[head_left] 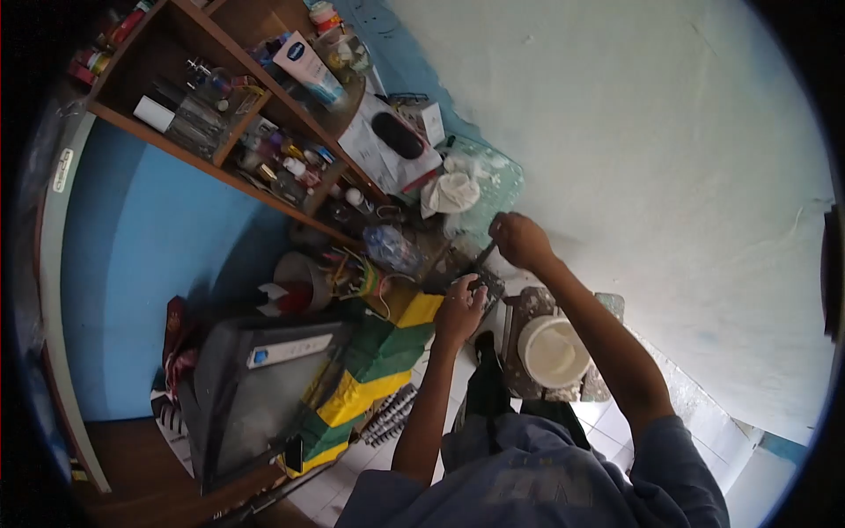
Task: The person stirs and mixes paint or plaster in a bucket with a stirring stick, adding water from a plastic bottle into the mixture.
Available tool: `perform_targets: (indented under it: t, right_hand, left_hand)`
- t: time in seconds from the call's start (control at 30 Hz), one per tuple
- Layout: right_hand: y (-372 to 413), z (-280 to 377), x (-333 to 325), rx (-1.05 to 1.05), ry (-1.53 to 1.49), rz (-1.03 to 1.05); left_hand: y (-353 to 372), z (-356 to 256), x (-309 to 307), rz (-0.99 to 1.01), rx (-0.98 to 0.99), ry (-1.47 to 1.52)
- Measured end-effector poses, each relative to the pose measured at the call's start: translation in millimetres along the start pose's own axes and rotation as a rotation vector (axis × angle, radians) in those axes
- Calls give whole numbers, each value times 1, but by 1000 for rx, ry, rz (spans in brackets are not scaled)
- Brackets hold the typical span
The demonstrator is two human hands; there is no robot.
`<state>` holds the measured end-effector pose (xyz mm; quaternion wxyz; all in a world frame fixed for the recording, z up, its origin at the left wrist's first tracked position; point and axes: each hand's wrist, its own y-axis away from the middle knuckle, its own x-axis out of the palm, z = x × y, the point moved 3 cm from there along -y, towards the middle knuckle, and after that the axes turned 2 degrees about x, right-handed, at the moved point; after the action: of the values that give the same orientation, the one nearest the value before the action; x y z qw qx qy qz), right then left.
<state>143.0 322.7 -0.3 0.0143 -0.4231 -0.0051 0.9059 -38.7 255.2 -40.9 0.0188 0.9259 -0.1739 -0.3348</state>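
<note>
My right hand [521, 240] is closed, near the painted wall, around a thin dark tool [484, 256] whose kind I cannot make out. The tool slants down toward a dark flat piece [491, 286]. At that piece's near edge is my left hand [459, 310], fingers bent against it and flecked with white. Just right of the hands, a white bucket [554, 352] with pale, creamy contents stands on a stained wooden stool [525, 304].
An old television [264, 387] stands left, beside a yellow and green cloth [380, 339]. Wooden shelves [264, 97] crowded with bottles rise at upper left. A white cloth [451, 192] lies on a greenish surface [503, 180]. The pale wall [669, 176] bounds the right.
</note>
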Motion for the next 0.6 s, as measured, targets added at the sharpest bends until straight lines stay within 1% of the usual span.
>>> perform_targets:
  t: [0.03,0.1,0.13,0.17,0.2,0.23,0.27,0.33,0.43,0.53,0.6]
  right_hand:
    - [-26,2,3,21,8,-15]
    - [-79,3,10,57,24,-48]
    - [-102,-5,20,32,21,-79]
    - [-122,-14,31,5,17,-104]
    - [-138,-15,35,-24,15,-128]
    - [-151,-18,40,27,21,-146]
    - [-160,-20,46,20,63,-131]
    - [-167,-21,49,16,145,-100]
    - [-162,-18,62,-115,301,53]
    - [-159,-20,68,-102,388,120]
    - [-166,-30,72,-31,323,147]
  left_hand:
    - [-13,-1,-4,10,12,13]
    - [-43,17,-3,-20,122,-64]
    - [-55,19,-6,-38,172,-101]
    - [-66,23,-9,-44,145,-110]
    - [-79,29,-9,-80,179,-99]
    - [-90,35,-9,-111,212,-92]
    - [-100,40,-10,-138,249,-86]
    - [-116,38,-16,-139,251,-93]
    - [-128,30,-22,-146,271,-102]
    - [-136,34,-22,-152,278,-107]
    - [-138,35,-21,-146,273,-80]
